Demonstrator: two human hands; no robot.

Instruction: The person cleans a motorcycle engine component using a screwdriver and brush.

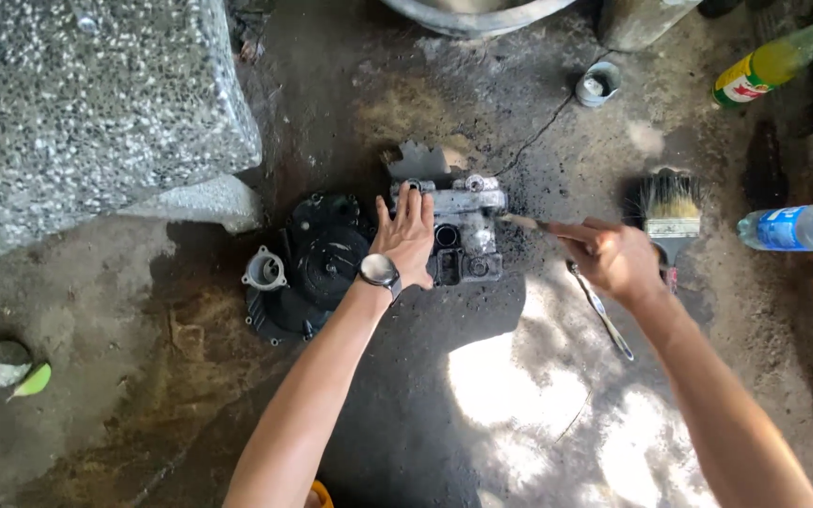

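My left hand (406, 237), with a watch on its wrist, lies flat with fingers together on a grimy grey metal engine part (468, 221) resting on the stained concrete floor. My right hand (616, 259) is closed around the handle of a small brush (522, 223), whose tip touches the right side of the metal part. A black round engine cover (317, 268) with a pale metal fitting lies just left of my left hand.
A wide paintbrush (672, 209) and a metal wrench (604, 315) lie by my right hand. A clear plastic bottle (797, 228), a yellow-green bottle (778, 58), and a small tin (597, 85) sit to the right. A speckled stone slab (96, 103) fills the upper left.
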